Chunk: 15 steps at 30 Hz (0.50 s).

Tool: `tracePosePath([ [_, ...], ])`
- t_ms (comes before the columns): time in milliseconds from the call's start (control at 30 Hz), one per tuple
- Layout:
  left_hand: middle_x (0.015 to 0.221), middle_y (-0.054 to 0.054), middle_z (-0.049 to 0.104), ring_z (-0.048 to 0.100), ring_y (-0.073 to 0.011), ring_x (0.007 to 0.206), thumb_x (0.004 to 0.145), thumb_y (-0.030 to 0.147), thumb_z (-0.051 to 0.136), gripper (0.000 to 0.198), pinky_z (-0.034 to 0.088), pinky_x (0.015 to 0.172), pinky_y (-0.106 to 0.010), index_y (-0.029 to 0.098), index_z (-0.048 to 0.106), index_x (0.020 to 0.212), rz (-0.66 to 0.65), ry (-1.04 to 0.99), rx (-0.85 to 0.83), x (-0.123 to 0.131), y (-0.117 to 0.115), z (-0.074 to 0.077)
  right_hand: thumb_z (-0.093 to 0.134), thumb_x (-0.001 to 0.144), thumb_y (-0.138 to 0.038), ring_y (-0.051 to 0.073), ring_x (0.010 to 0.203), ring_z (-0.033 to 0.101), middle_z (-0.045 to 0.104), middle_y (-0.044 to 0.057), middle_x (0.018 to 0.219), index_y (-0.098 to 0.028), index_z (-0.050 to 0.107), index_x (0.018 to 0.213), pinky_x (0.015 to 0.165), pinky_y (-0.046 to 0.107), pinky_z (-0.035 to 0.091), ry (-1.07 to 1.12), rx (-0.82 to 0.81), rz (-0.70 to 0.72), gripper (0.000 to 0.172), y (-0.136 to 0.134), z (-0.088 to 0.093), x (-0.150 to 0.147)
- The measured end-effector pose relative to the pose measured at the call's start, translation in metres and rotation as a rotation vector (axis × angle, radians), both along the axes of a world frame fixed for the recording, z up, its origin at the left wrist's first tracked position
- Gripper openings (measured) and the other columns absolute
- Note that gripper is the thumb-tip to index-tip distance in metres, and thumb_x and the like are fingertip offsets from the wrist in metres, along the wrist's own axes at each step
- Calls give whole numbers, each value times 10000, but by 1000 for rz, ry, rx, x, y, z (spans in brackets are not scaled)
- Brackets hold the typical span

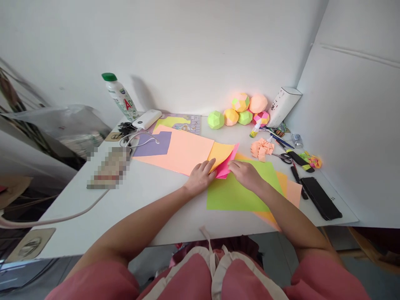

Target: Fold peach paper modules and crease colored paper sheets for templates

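My left hand is closed over the near edge of a yellow-orange sheet of paper, its fingers lying on top. Under that sheet a bright pink sheet of paper sticks out, and the yellow one curls up off it. My right hand is closed, its fingertips pinching at the pink sheet's right edge. Left of the hands lies a large peach sheet of paper. Beneath my right hand and forearm a green sheet of paper rests on more orange and peach sheets.
Several faceted paper balls stand at the wall. To the right are peach paper pieces, scissors, a cutter and a black phone. A bottle, power bank and white cable occupy the table's left.
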<state>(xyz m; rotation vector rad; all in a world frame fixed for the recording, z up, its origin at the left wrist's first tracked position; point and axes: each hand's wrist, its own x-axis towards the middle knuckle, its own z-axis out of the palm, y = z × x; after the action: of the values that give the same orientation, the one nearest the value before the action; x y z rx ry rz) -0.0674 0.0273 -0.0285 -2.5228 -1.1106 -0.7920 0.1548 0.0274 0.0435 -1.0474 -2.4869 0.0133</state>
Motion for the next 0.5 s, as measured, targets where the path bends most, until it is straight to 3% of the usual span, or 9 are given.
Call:
tracePosePath([
  [200,1299,-183,565,628,-271,982,862,-2,389,273,514,679,-393,184,576,935,37,10,-62,0,1,0,370,932,-150,172,801,625,692,63,865,-203,603,834,692,283,475,2,41,-69,259,-9,38,28],
  [333,1311,-179,553,623,-267,976,861,3,387,272,512,682,-389,181,580,931,43,18,-93,0,1,-1,360,935,-183,187,924,672,716,67,1003,-221,630,942,822,336,524,-2,189,-132,272,-31,76,69],
  [400,1325,-179,541,619,-270,990,862,9,396,266,514,699,-396,182,584,937,41,13,-107,0,0,-1,395,924,-195,207,976,679,718,74,1039,-240,640,993,848,361,532,13,288,-248,259,-51,97,100],
  [500,1351,-190,515,616,-280,1004,873,33,406,245,517,731,-420,180,590,939,38,-3,-126,-1,0,-2,426,914,-274,282,1102,636,690,87,1123,-310,644,1041,861,451,530,70,290,-572,254,-93,119,153],
])
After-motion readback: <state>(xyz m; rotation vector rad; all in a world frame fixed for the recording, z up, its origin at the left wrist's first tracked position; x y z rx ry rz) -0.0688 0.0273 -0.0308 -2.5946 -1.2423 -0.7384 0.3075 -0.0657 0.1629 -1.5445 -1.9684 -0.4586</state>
